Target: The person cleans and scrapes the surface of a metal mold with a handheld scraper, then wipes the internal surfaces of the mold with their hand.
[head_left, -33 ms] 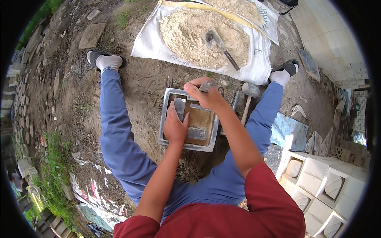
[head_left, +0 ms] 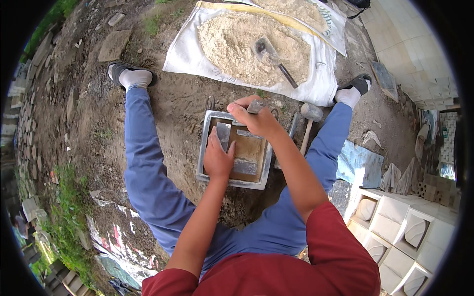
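A square grey metal mould (head_left: 232, 181) lies on the dirt between my spread legs, its inside brown and damp-looking. My left hand (head_left: 218, 159) reaches into its left half and grips a flat grey metal plate (head_left: 223, 133) standing on edge. My right hand (head_left: 257, 121) is over the mould's far rim, fingers closed on a small grey metal piece (head_left: 256, 105). Two more flat metal strips (head_left: 245, 166) lie inside the mould.
Beyond the mould, a white sack sheet (head_left: 182, 54) carries a heap of pale sandy mix (head_left: 232, 39) with a trowel (head_left: 269, 52) stuck in it. A mallet (head_left: 309, 118) lies by my right leg. White cast blocks (head_left: 395, 222) stack at the right, beside a blue cloth (head_left: 360, 163).
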`<state>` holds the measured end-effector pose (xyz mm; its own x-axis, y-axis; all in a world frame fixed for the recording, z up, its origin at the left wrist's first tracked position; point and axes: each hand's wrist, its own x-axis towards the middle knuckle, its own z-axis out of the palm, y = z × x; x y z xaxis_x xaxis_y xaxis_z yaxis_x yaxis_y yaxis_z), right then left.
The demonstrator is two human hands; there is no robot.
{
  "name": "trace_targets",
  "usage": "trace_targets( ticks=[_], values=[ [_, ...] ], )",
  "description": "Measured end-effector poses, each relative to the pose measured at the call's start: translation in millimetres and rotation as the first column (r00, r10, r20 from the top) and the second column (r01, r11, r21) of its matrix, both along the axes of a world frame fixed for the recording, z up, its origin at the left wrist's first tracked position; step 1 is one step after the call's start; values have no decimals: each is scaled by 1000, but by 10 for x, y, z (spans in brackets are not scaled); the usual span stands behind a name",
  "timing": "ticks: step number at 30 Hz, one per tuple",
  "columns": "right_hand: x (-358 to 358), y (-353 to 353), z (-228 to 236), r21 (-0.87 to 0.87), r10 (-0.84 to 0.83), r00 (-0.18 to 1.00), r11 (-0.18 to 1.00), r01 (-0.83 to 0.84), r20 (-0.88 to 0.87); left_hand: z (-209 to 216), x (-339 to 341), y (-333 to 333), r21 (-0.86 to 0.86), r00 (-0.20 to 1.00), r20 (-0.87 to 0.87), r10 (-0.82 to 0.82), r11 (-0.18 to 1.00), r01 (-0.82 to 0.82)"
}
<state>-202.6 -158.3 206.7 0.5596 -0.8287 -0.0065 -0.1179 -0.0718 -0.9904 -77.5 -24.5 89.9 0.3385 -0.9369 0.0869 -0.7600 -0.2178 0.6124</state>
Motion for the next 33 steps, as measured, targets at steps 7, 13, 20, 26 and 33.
trace_targets(
  ticks=[7,13,20,26,33],
  values=[
    [-25,30,-65,72,-136,990,989,133,43,10,-3,6,-6,1000,3,1,1000,-1],
    [-56,71,-57,59,-87,990,995,81,113,-3,-10,-25,-55,1000,16,1,999,0],
    [-275,79,21,121,-125,958,988,97,259,15,-43,4,29,1000,-21,-2,1000,3],
    [-370,173,31,61,-142,971,989,132,193,-14,-19,33,-15,1000,26,11,1000,-11],
    [-468,181,52,170,-176,962,975,141,210,-68,9,31,-38,999,48,11,999,-9]
  ],
)
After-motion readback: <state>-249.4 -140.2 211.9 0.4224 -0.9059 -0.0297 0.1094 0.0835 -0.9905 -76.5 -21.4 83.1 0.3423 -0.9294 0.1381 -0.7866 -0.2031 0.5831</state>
